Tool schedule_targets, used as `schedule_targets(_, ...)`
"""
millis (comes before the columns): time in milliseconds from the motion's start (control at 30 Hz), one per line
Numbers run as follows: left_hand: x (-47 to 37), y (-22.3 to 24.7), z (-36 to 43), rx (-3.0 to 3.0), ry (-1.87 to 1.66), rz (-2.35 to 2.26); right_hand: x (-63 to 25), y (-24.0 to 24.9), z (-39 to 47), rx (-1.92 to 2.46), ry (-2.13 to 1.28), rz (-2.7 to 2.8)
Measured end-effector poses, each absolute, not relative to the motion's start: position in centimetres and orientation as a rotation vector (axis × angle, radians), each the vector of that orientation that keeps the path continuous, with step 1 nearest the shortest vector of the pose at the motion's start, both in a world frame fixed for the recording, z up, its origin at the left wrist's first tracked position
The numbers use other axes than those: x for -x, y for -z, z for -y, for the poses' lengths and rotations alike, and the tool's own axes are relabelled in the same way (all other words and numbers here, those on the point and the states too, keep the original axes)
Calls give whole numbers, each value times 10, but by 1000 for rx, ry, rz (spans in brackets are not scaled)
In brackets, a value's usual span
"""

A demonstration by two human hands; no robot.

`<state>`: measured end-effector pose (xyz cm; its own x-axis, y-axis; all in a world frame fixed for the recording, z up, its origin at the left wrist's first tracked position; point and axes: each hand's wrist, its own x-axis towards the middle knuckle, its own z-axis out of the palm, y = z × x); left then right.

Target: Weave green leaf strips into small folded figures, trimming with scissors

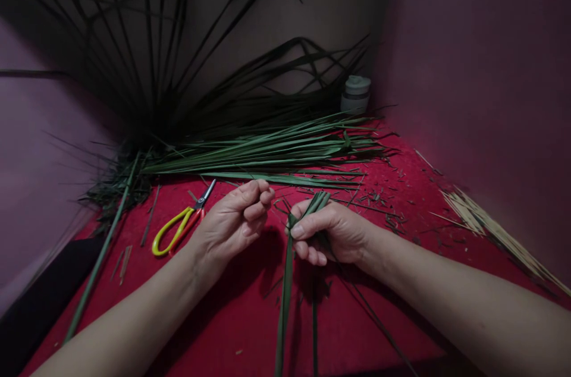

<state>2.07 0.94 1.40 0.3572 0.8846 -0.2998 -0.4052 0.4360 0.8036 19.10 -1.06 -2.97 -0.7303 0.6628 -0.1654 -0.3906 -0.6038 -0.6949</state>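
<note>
My right hand [334, 231] grips a folded bunch of green palm leaf strips [317, 203], thumb pressed on top. One wide strip [284, 305] hangs down from the grip toward the front, with thinner ones beside it. To the left, my left hand [243, 213] is raised with its fingers curled in and the thumb tip against them. Whether a thin fibre lies in that pinch is too fine to make out. Scissors [185, 216] with yellow and red handles lie beside the left wrist, blades pointing away.
A pile of long green leaves [267, 151] spans the back of the red cloth [357, 329]. Dark fronds [154, 26] fan up the wall. A lidded white container [355, 94] stands at the back. Thin pale sticks [504, 234] lie right, near leaf scraps [395, 222].
</note>
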Motion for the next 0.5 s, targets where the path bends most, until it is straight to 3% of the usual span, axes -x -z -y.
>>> schedule_targets(233, -11, -3, -10, -1101, -642, -966, -191, 33, 9, 477, -2339, 805)
schedule_targets(500, -9, -5, -4, -1347, -547, -1163, -190, 35, 9, 513, -2324, 790)
